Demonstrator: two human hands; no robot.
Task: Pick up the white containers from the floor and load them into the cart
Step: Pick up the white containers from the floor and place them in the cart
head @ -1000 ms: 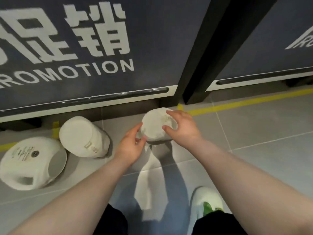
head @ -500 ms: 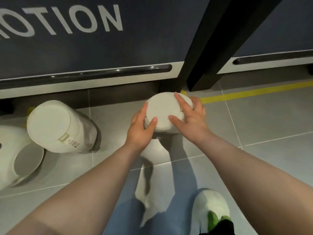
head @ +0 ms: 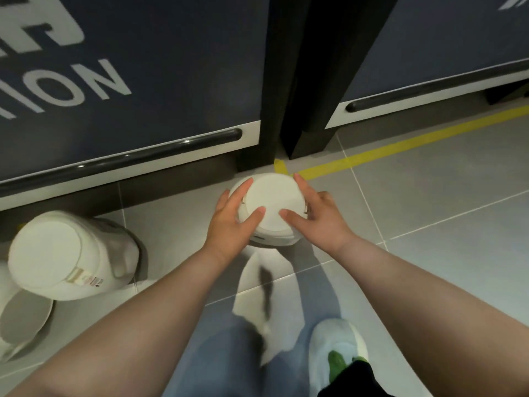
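A round white container (head: 273, 203) with a flat lid is in the middle of the view, just in front of the dark display base. My left hand (head: 233, 224) grips its left side and my right hand (head: 317, 217) grips its right side, thumbs resting on the lid. A second white container (head: 68, 255) lies tilted on the floor at the left. A third white container (head: 20, 322) shows only partly at the left edge. No cart is in view.
Dark promotion panels (head: 143, 67) with a black rail (head: 126, 157) stand close ahead, split by a black post (head: 300, 81). A yellow floor line (head: 400, 146) runs to the right. My white shoe (head: 337, 356) is on the grey tiles below.
Both hands have closed more firmly around the middle container. The camera has moved closer and to the right, so the two left containers slid toward the left edge.
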